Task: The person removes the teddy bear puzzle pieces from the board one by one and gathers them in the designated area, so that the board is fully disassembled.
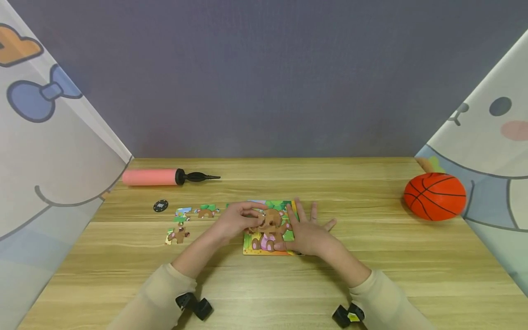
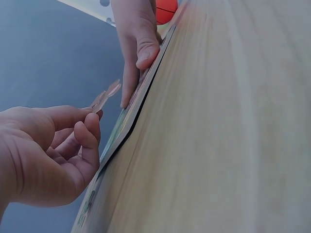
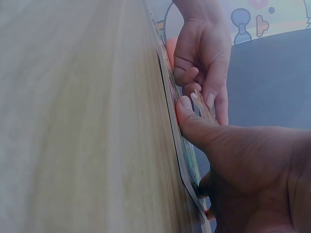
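Observation:
A bear picture jigsaw puzzle lies flat on the wooden table. Pinched between the thumb and fingers of my left hand is a puzzle piece, raised over the left part of the picture; its thin edge shows in both wrist views. My right hand spreads its fingers over the puzzle's right side, thumb on the lower part. Left of the board lie loose pieces: a brown one, a blue and green one and a brown and green one.
At the back left lies a pink hand pump with a black nozzle. A round black chip sits in front of it. On the right is an orange toy basketball. A grey panel stands behind the table.

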{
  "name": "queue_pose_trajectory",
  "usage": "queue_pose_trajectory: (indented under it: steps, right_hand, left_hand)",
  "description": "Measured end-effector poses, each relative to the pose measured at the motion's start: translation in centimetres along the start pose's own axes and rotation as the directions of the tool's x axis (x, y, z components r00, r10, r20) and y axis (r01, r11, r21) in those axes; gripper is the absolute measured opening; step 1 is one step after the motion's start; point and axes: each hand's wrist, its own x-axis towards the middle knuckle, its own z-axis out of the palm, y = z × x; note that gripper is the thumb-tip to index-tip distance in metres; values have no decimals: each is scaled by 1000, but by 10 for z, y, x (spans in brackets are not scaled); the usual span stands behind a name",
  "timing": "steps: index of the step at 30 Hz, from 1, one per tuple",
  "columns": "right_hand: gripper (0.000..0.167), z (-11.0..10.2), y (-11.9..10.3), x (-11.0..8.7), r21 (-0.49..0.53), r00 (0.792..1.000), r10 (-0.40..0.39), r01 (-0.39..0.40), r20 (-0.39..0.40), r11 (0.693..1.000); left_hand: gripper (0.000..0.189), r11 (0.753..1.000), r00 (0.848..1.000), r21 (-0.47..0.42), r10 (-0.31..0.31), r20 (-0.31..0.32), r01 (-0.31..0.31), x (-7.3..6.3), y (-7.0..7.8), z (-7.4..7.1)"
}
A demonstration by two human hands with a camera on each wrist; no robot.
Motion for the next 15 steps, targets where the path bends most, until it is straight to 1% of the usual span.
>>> queue_pose_trajectory:
  steps: [3,6,12,15]
  right_hand:
    - [119,1,0,1,1,1000,2,-2,0,1000]
    - [120,1,0,1,3,1000,1,-1,-4,1000]
    - [120,1,0,1,-3,1000,1,-1,-5,1000]
    - [120,1,0,1,-4,1000,2,-2,-4,1000]
  left_hand:
    - [40,1000,1000,-17,6,18,-6,-4,-1,-4]
    - [40,1000,1000,-12,9,19,-9,-7,-2,-8]
    - [41,1000,1000,2,-10,-9,10,-16,-3,-15]
    - [41,1000,1000,1,-8,-15,8,-21,-3,-20]
